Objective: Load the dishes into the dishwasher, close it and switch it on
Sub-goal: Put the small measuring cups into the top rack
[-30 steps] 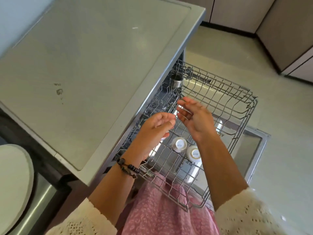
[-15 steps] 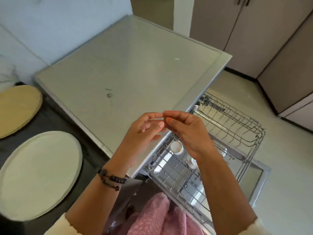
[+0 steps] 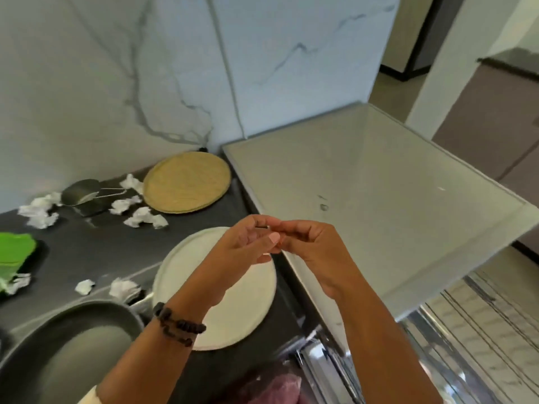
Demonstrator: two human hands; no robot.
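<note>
Head view, the only one here: both hands meet in mid-air above the near edge of the table point(image 3: 87, 252). The left hand point(image 3: 248, 243) and right hand point(image 3: 315, 252) have their fingers curled toward each other, tips touching, and a small dark sliver shows at the left fingertips; whether it is pinched there or something else entirely, I cannot tell. Neither hand holds a dish.

Risks, as I judge them: the white plate point(image 3: 215, 290) lies flat on the dark table directly under the left wrist, with its rim close to the table's front edge. A careless downward reach could catch that rim and push it off. The large grey pan point(image 3: 70, 345) sits just beside the plate at lower left, so lifting the plate at a steep tilt may knock it. The yellow plate point(image 3: 186, 182) lies farther back near the marble wall, among crumpled paper scraps point(image 3: 140, 217) and beside a small metal strainer point(image 3: 84, 196); reaching over the nearer dishes for it invites dragging a sleeve across them.

The dishwasher rack point(image 3: 466, 330) shows blurred at lower right, pulled out below the pale glossy dishwasher top point(image 3: 379, 199); carrying dishes across that corner could clip it.

Both forearms rise from the bottom, wrists bent inward; a beaded bracelet point(image 3: 178, 325) circles the left wrist.
</note>
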